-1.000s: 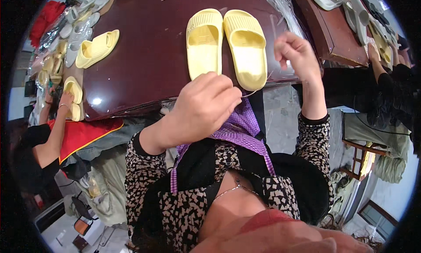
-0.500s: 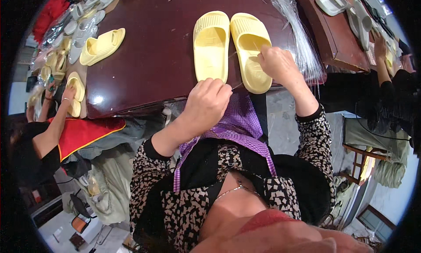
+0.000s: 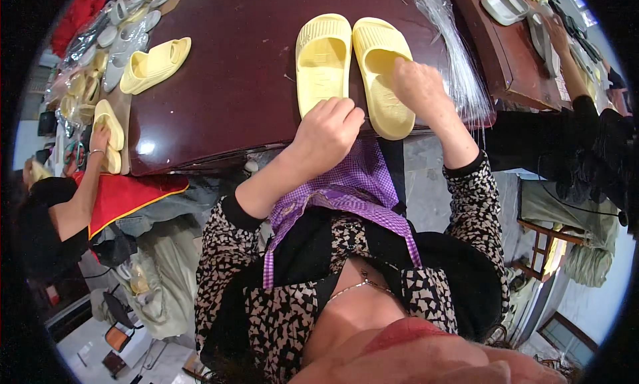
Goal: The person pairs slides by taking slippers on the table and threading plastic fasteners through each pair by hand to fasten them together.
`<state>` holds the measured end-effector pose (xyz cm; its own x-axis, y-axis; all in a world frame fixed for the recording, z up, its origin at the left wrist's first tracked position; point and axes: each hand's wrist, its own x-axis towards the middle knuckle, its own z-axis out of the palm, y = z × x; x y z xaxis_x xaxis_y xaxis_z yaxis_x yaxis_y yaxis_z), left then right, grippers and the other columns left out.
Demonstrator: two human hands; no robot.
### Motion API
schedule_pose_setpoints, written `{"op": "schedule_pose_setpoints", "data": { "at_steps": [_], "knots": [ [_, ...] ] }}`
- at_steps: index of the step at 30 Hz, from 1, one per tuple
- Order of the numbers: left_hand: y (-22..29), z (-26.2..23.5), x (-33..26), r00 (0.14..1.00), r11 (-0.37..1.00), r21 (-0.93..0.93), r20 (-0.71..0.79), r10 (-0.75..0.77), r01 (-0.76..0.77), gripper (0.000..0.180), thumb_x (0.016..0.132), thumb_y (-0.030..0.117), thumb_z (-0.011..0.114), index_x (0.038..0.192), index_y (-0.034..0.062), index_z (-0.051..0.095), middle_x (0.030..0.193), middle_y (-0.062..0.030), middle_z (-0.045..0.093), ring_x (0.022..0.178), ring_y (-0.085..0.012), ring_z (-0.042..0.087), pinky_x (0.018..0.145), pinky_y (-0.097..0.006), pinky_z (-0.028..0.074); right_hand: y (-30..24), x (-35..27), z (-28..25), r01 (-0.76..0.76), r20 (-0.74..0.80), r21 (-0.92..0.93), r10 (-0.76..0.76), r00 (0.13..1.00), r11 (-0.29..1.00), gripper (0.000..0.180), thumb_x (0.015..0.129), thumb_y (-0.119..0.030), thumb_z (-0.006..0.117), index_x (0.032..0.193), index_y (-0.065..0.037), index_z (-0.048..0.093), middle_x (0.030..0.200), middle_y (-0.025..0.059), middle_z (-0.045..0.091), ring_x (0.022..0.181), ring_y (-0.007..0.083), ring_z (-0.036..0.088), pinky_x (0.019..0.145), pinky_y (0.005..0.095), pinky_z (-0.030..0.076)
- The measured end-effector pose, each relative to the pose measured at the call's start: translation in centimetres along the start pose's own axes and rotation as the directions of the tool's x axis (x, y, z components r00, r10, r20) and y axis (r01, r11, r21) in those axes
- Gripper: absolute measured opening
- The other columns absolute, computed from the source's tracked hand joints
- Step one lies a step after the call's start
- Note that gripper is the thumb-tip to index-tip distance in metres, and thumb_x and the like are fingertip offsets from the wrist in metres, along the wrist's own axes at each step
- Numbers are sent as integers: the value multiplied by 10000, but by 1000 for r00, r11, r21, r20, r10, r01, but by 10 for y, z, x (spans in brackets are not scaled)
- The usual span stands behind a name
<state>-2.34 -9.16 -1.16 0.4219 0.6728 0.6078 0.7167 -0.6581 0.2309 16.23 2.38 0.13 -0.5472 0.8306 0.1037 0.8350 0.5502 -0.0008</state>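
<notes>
A co-worker's hand (image 3: 100,139) holds a slipper (image 3: 110,124) at the far left. The left hand (image 3: 329,132) is clenched, its contents hidden, beside the left slipper (image 3: 323,61). The right hand (image 3: 419,84) presses the right slipper (image 3: 381,71) on the dark table (image 3: 233,78).

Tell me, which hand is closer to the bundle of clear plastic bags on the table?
Right. The right hand rests on the right yellow slipper, just beside the clear plastic bags. The left hand sits at the table's near edge, farther away.
</notes>
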Motion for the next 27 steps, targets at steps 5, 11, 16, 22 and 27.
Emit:
{"op": "schedule_pose_setpoints", "data": {
  "at_steps": [5,11,16,22,27],
  "knots": [
    [5,9,18,1000,999,-31,3,24,-24,76,721,31,614,762,11,553,712,-92,491,667,-245,540,614,-342,455,3,4,10,-46,-39,-40,45,998,998,214,848,-209,545,761,-15,563,686,188,638,643,342,646,578,436,514],
    [2,18,28,996,987,158,80,-38,25,35,708,45,556,706,37,522,713,-98,510,677,-244,553,628,-341,466,2,-5,11,-3,-144,91,16,989,996,205,844,-206,564,809,-4,572,718,189,638,683,346,647,607,420,515],
    [-12,32,35,990,939,342,108,-86,45,57,667,83,581,709,47,592,698,-78,550,693,-203,567,609,-312,465,22,-8,11,108,-318,377,19,948,920,186,850,-185,565,901,-13,616,752,185,641,725,352,641,639,391,505],
    [-19,38,43,990,943,331,128,-65,19,62,680,76,581,718,33,607,724,-96,581,706,-214,590,618,-314,485,49,32,13,58,-376,595,215,901,802,213,856,-197,575,932,-16,659,785,191,650,722,346,639,651,367,498],
    [-21,47,48,983,955,292,152,-107,59,41,696,30,572,729,12,588,741,-113,577,721,-232,591,652,-329,496,78,103,41,-126,-228,356,217,949,926,259,812,-268,635,864,-21,692,773,190,657,672,271,653,641,343,496]
  ]
}}
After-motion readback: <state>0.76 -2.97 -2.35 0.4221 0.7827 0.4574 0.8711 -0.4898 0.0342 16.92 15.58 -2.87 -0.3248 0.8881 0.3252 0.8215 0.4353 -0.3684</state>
